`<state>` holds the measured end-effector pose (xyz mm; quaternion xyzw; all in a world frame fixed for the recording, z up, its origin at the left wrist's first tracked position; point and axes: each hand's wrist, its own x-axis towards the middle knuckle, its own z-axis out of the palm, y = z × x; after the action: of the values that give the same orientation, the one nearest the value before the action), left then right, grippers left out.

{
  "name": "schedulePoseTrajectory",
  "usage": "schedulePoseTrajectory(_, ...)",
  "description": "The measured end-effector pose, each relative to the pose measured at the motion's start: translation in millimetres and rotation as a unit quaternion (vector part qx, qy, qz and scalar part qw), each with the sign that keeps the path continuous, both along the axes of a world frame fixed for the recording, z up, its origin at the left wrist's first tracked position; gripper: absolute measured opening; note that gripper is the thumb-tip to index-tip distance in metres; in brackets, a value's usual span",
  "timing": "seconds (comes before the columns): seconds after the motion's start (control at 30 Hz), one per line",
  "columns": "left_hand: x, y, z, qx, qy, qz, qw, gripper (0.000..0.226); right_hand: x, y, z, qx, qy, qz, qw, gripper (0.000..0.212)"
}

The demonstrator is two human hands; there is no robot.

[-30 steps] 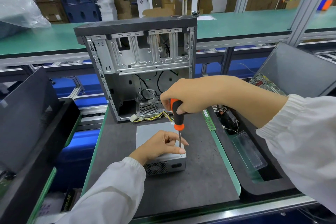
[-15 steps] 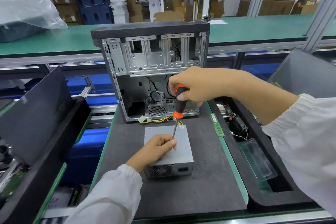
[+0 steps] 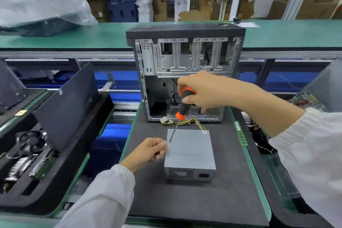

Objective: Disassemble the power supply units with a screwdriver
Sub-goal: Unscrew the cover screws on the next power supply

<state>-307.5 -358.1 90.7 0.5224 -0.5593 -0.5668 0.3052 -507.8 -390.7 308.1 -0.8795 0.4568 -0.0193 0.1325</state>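
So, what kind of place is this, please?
Probably a factory line for taking old computers apart. An opened computer case stands on a green-edged workbench, trays of removed parts lie beside it, and stacked cardboard boxes fill the background.

Power supply unit (image 3: 190, 151): grey metal box, lying flat on dark worktop (image 3: 222, 190), vented face with socket toward 6 o'clock, yellow wire bundle leaving at 12 o'clock. Screwdriver (image 3: 180, 112): orange-black handle, shaft tilted, tip over unit's 10 o'clock corner.
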Motion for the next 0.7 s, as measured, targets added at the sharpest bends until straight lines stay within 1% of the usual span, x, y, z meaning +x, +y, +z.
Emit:
schedulePoseTrajectory(0.07,4,2,-9,0.008,0.065,0.022,0.998,0.030,4,0,-2,0.013,-0.003,-0.003,1.000,0.004)
schedulePoseTrajectory(0.17,9,5,-17,0.019,0.142,0.027,0.989,0.031,10,1,-6,0.016,0.003,-0.009,1.000,0.004)
schedulePoseTrajectory(0.27,10,7,-20,0.039,0.208,0.030,0.977,0.040,16,1,-6,0.022,-0.006,-0.026,0.999,0.006)
schedulePoseTrajectory(0.33,9,7,-21,0.041,0.219,0.024,0.975,0.042,21,1,-7,0.025,-0.006,-0.036,0.999,0.007)
schedulePoseTrajectory(0.43,7,6,-20,0.036,0.225,0.025,0.973,0.030,26,0,-9,0.029,-0.012,-0.054,0.998,0.009)
schedulePoseTrajectory(0.53,7,5,-23,0.062,0.281,0.056,0.956,0.023,29,0,-10,0.028,-0.019,-0.067,0.997,0.009)
schedulePoseTrajectory(0.7,10,1,-33,0.116,0.344,0.105,0.926,0.024,29,3,-15,0.029,-0.020,-0.079,0.996,0.007)
